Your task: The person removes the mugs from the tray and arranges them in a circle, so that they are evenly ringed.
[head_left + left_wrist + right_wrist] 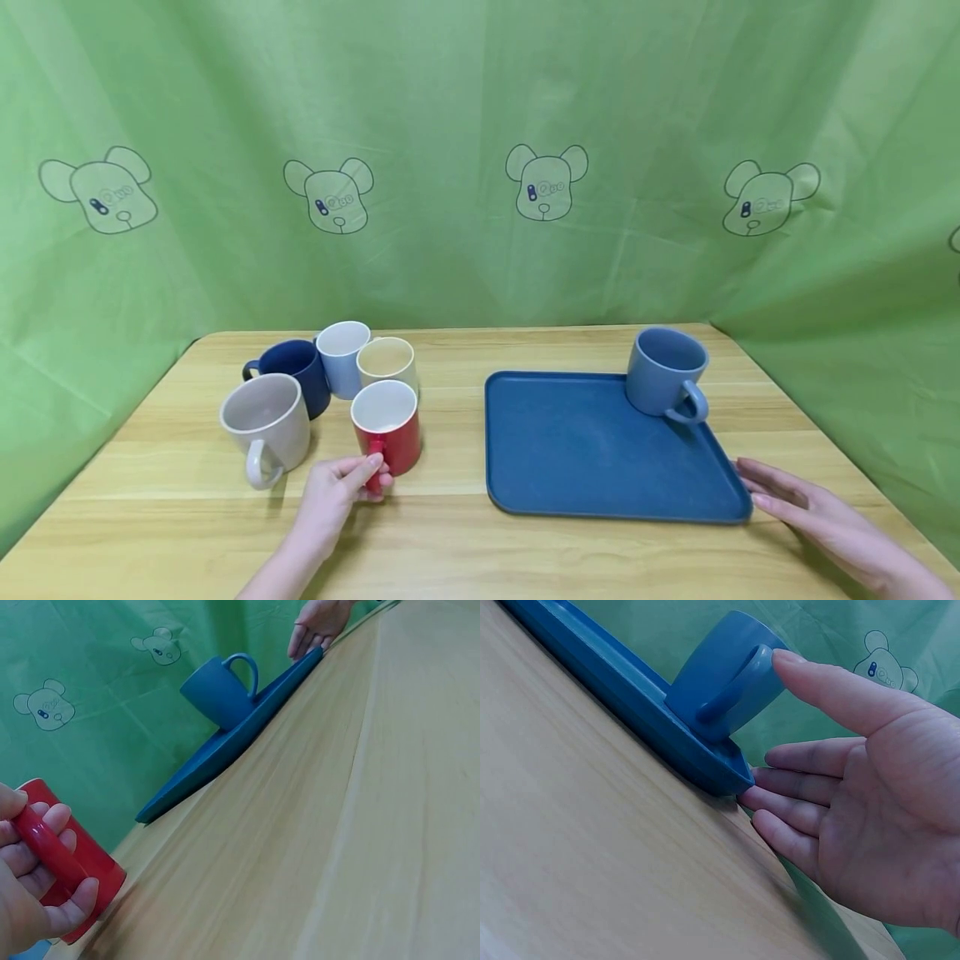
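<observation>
My left hand (341, 492) grips the handle of a red mug (397, 437) with a white inside, thumb and fingers curled round it. The mug stands upright on the left half of the table. At the right, my right hand (813, 508) lies beside the front right corner of a dark blue tray (570, 450), its fingers relaxed and holding nothing. Whether its fingertips touch the rim I cannot tell. On the tray's back right corner stands a grey-blue mug (660, 375), handle towards the front right; the right wrist view shows the same blue mug (727, 675).
Around the red mug stand a cream mug (397, 371), a light blue mug (341, 371), a navy mug (303, 371) and a pale grey mug (288, 437). They sit close together on the wooden table (450, 550). A green curtain (450, 267) hangs behind.
</observation>
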The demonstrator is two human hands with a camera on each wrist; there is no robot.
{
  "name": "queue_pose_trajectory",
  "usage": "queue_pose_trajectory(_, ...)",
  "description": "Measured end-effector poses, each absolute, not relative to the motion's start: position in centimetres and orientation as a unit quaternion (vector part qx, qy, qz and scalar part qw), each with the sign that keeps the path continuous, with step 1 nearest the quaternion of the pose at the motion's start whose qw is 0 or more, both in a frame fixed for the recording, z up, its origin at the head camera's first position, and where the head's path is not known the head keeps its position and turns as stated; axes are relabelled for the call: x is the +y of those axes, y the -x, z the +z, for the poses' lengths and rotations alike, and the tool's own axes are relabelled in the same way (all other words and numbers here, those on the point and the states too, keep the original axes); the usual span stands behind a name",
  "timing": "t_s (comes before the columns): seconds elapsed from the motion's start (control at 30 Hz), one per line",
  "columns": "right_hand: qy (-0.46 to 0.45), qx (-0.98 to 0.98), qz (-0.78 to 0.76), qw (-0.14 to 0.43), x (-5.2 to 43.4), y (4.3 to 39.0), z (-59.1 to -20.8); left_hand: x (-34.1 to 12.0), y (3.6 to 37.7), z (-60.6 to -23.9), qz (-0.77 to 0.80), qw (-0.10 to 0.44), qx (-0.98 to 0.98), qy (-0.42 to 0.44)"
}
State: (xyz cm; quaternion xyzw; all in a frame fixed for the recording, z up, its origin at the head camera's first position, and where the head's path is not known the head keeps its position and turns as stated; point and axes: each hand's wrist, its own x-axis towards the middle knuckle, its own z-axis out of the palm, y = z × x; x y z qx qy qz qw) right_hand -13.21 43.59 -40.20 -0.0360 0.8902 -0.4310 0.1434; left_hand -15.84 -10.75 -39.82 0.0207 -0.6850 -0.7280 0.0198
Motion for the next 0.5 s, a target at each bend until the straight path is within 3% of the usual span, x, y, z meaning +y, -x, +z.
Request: queue_pose_trajectory(0.5, 0.029, 0.891, -0.426, 0.153, 43.57, 13.36, -40.13, -11.16, 16.28, -40.03, -0.727, 0.029, -0.685, -0.039)
